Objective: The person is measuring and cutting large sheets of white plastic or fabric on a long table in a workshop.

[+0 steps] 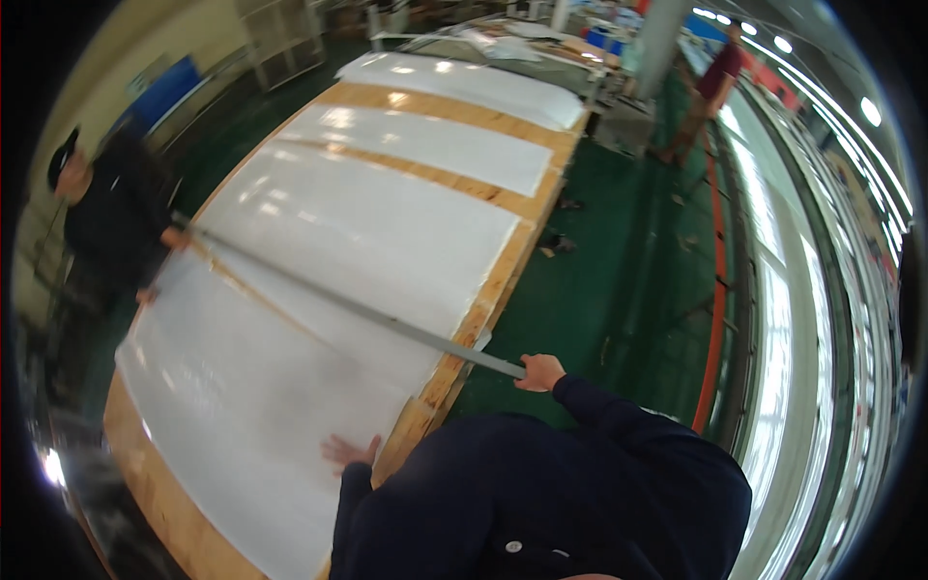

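Note:
A long grey bar [387,324] stretches across the wide wooden table [471,324], over the glossy white sheets. My right hand [540,372] is closed round its near end, just past the table's right edge. At the far end of the bar, on the left, a co-worker's hand [176,238] grips it. My left hand [350,452] lies with spread fingers on the nearest white sheet [242,416], close to the table's right edge, and holds nothing. The co-worker's other hand [147,294] rests at the left edge of that same sheet.
A co-worker [111,208] in dark clothes stands along the table's left side. More white sheets [377,217] lie farther up the table, with wood strips showing between them. Green floor [609,290] runs along the right, beside an orange rail [719,280]. Another person [704,92] stands far right.

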